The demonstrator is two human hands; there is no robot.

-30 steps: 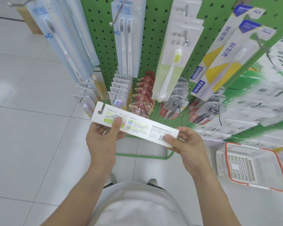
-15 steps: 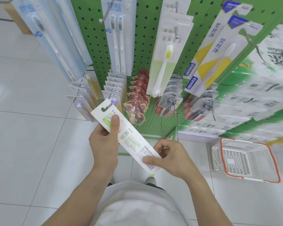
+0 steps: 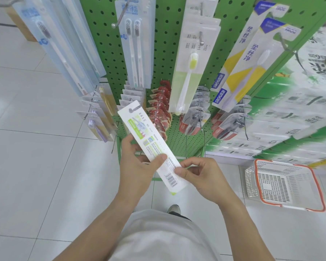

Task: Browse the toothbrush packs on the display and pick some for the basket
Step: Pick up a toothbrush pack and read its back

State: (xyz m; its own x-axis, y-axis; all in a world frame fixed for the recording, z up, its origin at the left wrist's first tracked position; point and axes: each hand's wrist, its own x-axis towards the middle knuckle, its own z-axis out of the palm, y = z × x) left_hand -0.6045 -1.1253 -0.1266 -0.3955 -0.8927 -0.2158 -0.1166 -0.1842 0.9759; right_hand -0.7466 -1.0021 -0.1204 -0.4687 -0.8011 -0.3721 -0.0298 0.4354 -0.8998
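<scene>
White card backs the toothbrush pack (image 3: 152, 147), which is held slanted in front of the green pegboard display (image 3: 169, 59), printed back and barcode facing up. The middle of the pack is gripped by the left hand (image 3: 137, 162), thumb laid across it. Its lower end is pinched between thumb and fingers of the right hand (image 3: 201, 176). The basket (image 3: 317, 187), white with an orange rim, is set on the tiled floor (image 3: 36, 166) to the right, well apart from the pack.

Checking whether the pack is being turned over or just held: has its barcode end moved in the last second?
Yes. The pack has swung from lying across to nearly lengthwise; its barcode end dropped away from the green pegboard toward the person.
</scene>
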